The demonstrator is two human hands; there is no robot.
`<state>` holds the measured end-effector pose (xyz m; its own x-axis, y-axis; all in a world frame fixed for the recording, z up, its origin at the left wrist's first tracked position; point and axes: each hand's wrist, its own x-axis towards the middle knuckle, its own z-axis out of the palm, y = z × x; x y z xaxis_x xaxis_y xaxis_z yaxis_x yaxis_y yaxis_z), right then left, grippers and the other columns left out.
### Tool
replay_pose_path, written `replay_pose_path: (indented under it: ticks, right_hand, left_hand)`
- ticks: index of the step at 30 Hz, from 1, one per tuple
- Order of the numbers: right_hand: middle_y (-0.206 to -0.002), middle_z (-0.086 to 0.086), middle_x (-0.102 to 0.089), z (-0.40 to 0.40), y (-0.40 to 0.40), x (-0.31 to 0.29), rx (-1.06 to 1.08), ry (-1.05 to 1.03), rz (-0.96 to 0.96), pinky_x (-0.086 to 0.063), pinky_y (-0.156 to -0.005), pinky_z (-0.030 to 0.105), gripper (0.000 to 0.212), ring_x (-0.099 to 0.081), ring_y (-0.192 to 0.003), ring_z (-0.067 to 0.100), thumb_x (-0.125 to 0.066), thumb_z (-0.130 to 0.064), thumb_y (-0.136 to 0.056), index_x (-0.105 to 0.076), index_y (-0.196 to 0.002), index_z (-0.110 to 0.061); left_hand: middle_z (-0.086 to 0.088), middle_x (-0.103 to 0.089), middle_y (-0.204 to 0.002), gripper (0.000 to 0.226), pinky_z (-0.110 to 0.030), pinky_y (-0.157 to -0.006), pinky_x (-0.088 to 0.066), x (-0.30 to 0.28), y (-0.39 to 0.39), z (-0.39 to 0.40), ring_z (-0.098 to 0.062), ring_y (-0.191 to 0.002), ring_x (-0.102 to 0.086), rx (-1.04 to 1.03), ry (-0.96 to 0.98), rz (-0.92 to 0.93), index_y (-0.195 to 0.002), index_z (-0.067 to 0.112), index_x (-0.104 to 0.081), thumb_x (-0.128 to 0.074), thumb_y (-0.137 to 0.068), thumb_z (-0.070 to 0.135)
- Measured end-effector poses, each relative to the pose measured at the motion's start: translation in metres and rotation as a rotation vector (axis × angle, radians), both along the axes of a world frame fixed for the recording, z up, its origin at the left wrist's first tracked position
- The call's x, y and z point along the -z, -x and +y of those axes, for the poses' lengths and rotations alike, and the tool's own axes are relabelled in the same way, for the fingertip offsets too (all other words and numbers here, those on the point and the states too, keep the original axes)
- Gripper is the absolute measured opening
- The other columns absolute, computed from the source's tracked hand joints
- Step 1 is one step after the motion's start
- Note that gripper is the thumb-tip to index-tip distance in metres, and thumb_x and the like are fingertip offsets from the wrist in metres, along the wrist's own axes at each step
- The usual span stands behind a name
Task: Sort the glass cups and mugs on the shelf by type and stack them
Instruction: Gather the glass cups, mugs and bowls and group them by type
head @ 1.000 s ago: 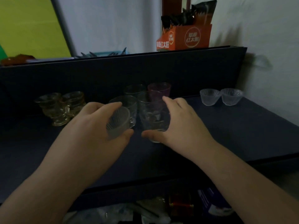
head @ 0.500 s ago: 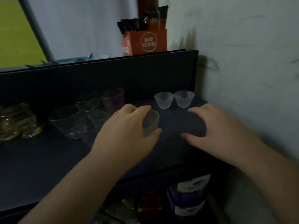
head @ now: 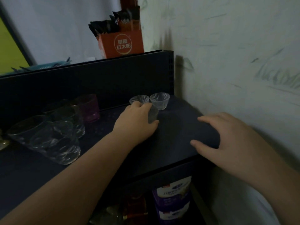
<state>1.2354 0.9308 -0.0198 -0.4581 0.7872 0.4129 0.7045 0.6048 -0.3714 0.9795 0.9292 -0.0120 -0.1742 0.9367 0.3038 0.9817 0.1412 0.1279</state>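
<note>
A: Here, a small ribbed glass cup [head: 153, 114] is held in the left hand [head: 138, 120], fingers curled over its rim and thumb tucked under its base. It is carried tilted, its mouth turned to the right, just in front of two matching ribbed cups [head: 150, 101] that stand upright side by side at the back right corner of the dark shelf [head: 175, 140].

B: Why is it held there?

A: It is judged to be on its way to join its own kind, since the shape and fluting match the pair. The tilt suggests it is being lined up for stacking into one of them. The glass is seen as clear, flared and finely grooved, though partly hidden by the fingers.

B: And the other hand?

A: The right hand [head: 227, 142] is spread wide and holds nothing, poised over the shelf's right edge. Larger clear tumblers [head: 53, 137] and a purple glass [head: 90, 108] are grouped well apart on the left.
</note>
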Motion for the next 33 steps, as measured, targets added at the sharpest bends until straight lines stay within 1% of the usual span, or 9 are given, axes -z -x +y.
replay_pose_path:
  ticks: [5,8,10,14,17,21,27,30,33]
  right_hand:
    - [-0.118,-0.015,-0.054,0.004,0.004,-0.001,-0.032,0.004,0.019,-0.046,-0.09,0.031,0.067,-0.053,-0.111,0.01,-0.058,-0.063,-0.074,-0.055,-0.133,-0.031]
    - [-0.116,-0.015,-0.053,0.009,0.011,-0.005,-0.052,-0.015,0.014,-0.041,-0.085,0.027,0.064,-0.052,-0.11,0.01,-0.061,-0.06,-0.076,-0.055,-0.133,-0.032]
    - [-0.116,-0.013,-0.053,0.012,0.02,-0.008,-0.076,-0.023,0.003,-0.039,-0.083,0.027,0.063,-0.052,-0.11,0.012,-0.062,-0.059,-0.077,-0.054,-0.132,-0.032]
    - [-0.119,-0.011,-0.053,0.012,0.046,-0.015,-0.16,-0.025,0.002,-0.041,-0.087,0.028,0.063,-0.051,-0.11,0.011,-0.058,-0.06,-0.076,-0.054,-0.132,-0.031]
    - [-0.118,-0.011,-0.055,-0.001,0.074,-0.021,-0.223,-0.036,0.048,-0.042,-0.085,0.029,0.062,-0.053,-0.109,0.012,-0.059,-0.059,-0.074,-0.057,-0.129,-0.03]
    - [-0.118,-0.013,-0.057,-0.033,0.119,-0.03,-0.34,-0.078,0.076,-0.043,-0.085,0.028,0.059,-0.054,-0.109,0.009,-0.061,-0.057,-0.077,-0.058,-0.129,-0.028]
    - [-0.117,-0.015,-0.058,-0.106,0.186,-0.041,-0.492,-0.153,0.07,-0.039,-0.084,0.025,0.053,-0.055,-0.109,0.008,-0.062,-0.053,-0.08,-0.059,-0.127,-0.029]
    - [-0.117,-0.016,-0.057,-0.147,0.224,-0.043,-0.564,-0.172,0.061,-0.041,-0.085,0.024,0.052,-0.053,-0.109,0.005,-0.061,-0.053,-0.082,-0.059,-0.129,-0.029]
    - [-0.116,-0.018,-0.056,-0.189,0.268,-0.042,-0.615,-0.169,0.048,-0.043,-0.085,0.024,0.051,-0.053,-0.108,0.003,-0.061,-0.053,-0.083,-0.058,-0.129,-0.031]
  left_hand:
    - [0.0,-0.038,-0.143,0.081,-0.037,-0.096,-0.044,-0.002,-0.001,-0.003,-0.022,-0.126,-0.043,-0.045,0.004,-0.015,-0.146,0.032,-0.03,-0.058,-0.078,0.066]
    - [0.002,-0.034,-0.145,0.084,-0.039,-0.1,-0.042,-0.01,-0.002,-0.021,-0.021,-0.129,-0.037,-0.059,-0.003,-0.01,-0.147,0.033,-0.026,-0.055,-0.078,0.07]
    - [0.003,-0.035,-0.145,0.082,-0.035,-0.1,-0.038,-0.015,-0.002,-0.04,-0.02,-0.13,-0.035,-0.066,-0.037,0.022,-0.147,0.032,-0.026,-0.052,-0.079,0.071]
    - [0.008,-0.032,-0.147,0.079,-0.028,-0.103,-0.029,-0.028,-0.002,-0.087,-0.015,-0.134,-0.03,-0.077,-0.113,0.095,-0.147,0.032,-0.027,-0.047,-0.081,0.07]
    - [0.01,-0.035,-0.147,0.076,-0.022,-0.104,-0.021,-0.039,0.005,-0.132,-0.012,-0.135,-0.03,-0.106,-0.186,0.153,-0.147,0.029,-0.035,-0.047,-0.082,0.067]
    - [0.003,-0.043,-0.143,0.074,-0.025,-0.106,-0.022,-0.044,0.035,-0.197,-0.016,-0.133,-0.035,-0.245,-0.211,0.211,-0.142,0.02,-0.044,-0.051,-0.082,0.062]
    - [-0.002,-0.041,-0.146,0.076,-0.043,-0.111,-0.031,-0.036,0.099,-0.304,-0.02,-0.142,-0.026,-0.504,-0.213,0.197,-0.142,0.015,-0.046,-0.053,-0.081,0.059]
    - [-0.005,-0.037,-0.149,0.083,-0.042,-0.111,-0.028,-0.028,0.133,-0.36,-0.022,-0.144,-0.022,-0.626,-0.15,0.193,-0.145,0.014,-0.04,-0.048,-0.079,0.063]
    - [-0.003,-0.03,-0.154,0.087,-0.039,-0.113,-0.025,-0.022,0.166,-0.415,-0.02,-0.145,-0.016,-0.707,-0.074,0.191,-0.149,0.017,-0.031,-0.046,-0.079,0.068]
